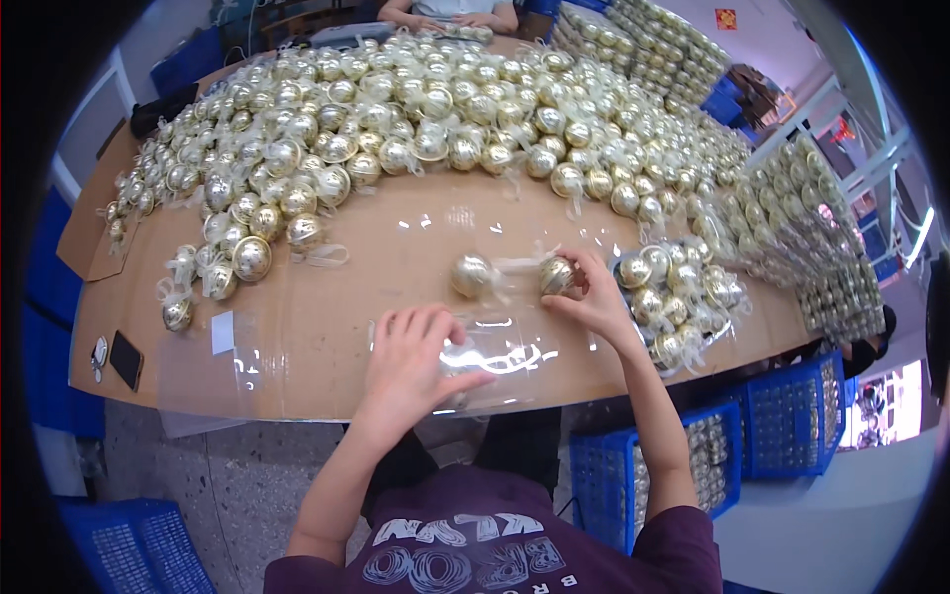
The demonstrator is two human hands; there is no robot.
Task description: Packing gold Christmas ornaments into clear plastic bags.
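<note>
My right hand (597, 300) pinches a shiny gold ball ornament (556, 277) between thumb and fingers, just above or on the cardboard-covered table (386, 233). Left of it lies a second gold ball (473, 276), with pale ribbon stretching between the two. My left hand (414, 358) hovers over or rests on a glossy clear plastic sheet or tray (510, 348) near the table's front edge. Its thumb and fingers are apart, and nothing shows in its grip. Glare hides the plastic's exact shape.
A wide heap of ribboned gold balls (396, 119) covers the far side. More balls (678, 297) sit in clear plastic at right, beside stacked packs (807, 213). A phone (126, 358) lies at left. Blue crates (606, 475) stand below; a person (450, 12) sits opposite.
</note>
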